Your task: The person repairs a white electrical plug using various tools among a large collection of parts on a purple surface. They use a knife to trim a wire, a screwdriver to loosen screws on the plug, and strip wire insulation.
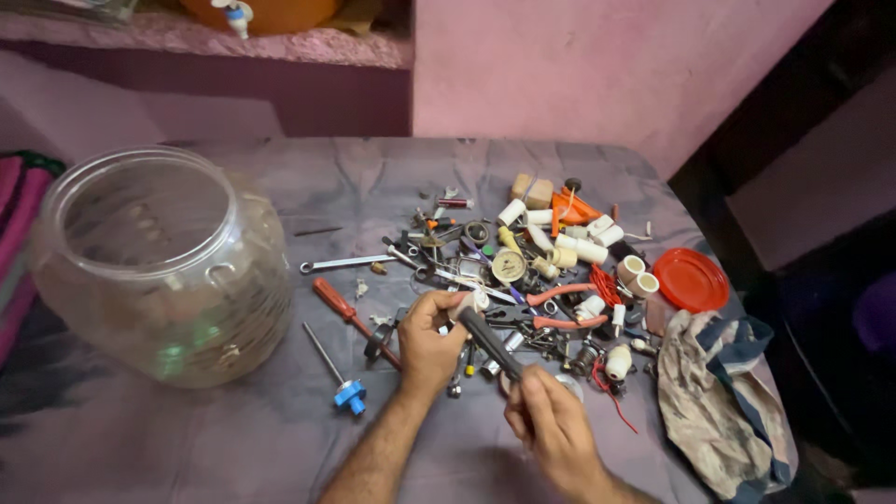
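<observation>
right hand (557,431) nearest the lens, fingers closed around the near end of a dark, slim tool (490,343). left hand (429,343) just beyond, clenched over the tool's far end and touching a small white fitting (474,301). tool slanted between both fists, lifted slightly above the grey cloth (233,439) on the table, at the near edge of the parts heap (532,280).

to the left: red-handled screwdriver (343,311), blue-tipped pin (338,378), a spanner (345,264), then a big clear jar (163,266) at the far left. to the right: orange pliers (565,310), red wire (605,285), white tube pieces (579,248), a red lid (690,279) and a crumpled rag (719,392).

likely trouble, as a judgement only: tool slipping out of one fist if the two pull unevenly, then dropping into the heap and scattering small screws toward the table's near edge. loose red wire close by could snag on the tool or a finger and drag light pieces along. jar well apart, probably safe from a stray elbow.
</observation>
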